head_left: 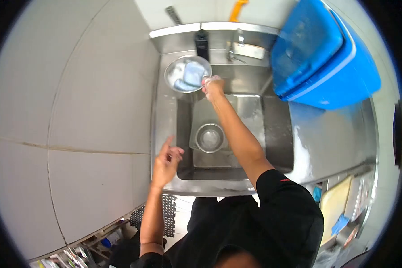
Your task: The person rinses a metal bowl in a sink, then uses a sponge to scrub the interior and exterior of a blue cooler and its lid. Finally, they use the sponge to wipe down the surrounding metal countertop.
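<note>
A round metal bowl (170,79) with suds and light blue cloths (193,74) in it stands at the sink's back left corner. My right hand (213,86) is closed at the bowl's right rim, beside the cloths; what its fingers hold, if anything, is too small to make out. Foam shows on that hand. My left hand (166,164) hangs over the left front edge of the sink, fingers apart and holding nothing. Below, in the metal sink basin (279,134), a smaller round metal bowl (210,138) sits on a rectangular sheet or tray.
A large blue cooler box (339,76) stands on the right drainboard. Behind the sink are a faucet (231,51), a black bottle (202,44) and a pale block (250,50). Tiled wall runs along the left. Shelves with a cutting board (336,207) lie at lower right.
</note>
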Demonstrator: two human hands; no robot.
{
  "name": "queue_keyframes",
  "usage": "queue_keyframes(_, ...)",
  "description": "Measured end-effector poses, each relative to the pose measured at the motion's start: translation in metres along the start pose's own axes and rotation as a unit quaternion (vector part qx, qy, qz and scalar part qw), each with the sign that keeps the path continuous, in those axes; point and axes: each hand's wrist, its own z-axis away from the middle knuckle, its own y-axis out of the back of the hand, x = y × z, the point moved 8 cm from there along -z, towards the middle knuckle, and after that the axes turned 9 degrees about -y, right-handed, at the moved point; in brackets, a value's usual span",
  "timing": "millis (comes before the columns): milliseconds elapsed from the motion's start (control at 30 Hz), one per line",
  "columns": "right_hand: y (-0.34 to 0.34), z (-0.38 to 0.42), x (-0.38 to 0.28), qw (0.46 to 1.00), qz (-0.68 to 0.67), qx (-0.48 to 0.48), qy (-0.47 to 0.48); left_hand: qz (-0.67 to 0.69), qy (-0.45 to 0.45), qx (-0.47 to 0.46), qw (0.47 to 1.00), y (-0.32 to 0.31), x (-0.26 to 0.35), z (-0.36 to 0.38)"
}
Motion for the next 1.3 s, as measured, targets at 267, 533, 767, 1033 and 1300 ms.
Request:
queue_keyframes(267, 0.215, 0.101, -0.005, 0.997, -0.074, -0.019, 0.012, -0.169, -0.232, -0.161, 0.944, -0.133, 0.129, -0.073)
queue_keyframes(533, 0.486, 0.198, -0.062, 0.964, -0.17, 0.137, 0.151, -0.167, -0.355, -0.488, 0.78, -0.419, 0.19, -0.043)
queue_keyframes(767, 0.676, 0.201, -0.138, 0.899, 0.02, 0.351, 0.259, -0.151, -0.408, -0.589, 0.681, -0.671, 0.221, -0.028)
queue_keyframes(1033, 0.785, 0.153, -0.223, 0.555, 0.627, 0.471, 0.277, -0.081, -0.326, -0.352, 0.874, -0.785, 0.244, -0.092)
queue_keyframes(1300, 0.838, 0.171, -0.3, 0.811, 0.167, 0.55, 0.11, 0.02, -0.275, -0.29, 0.916, -0.746, 0.252, -0.158)
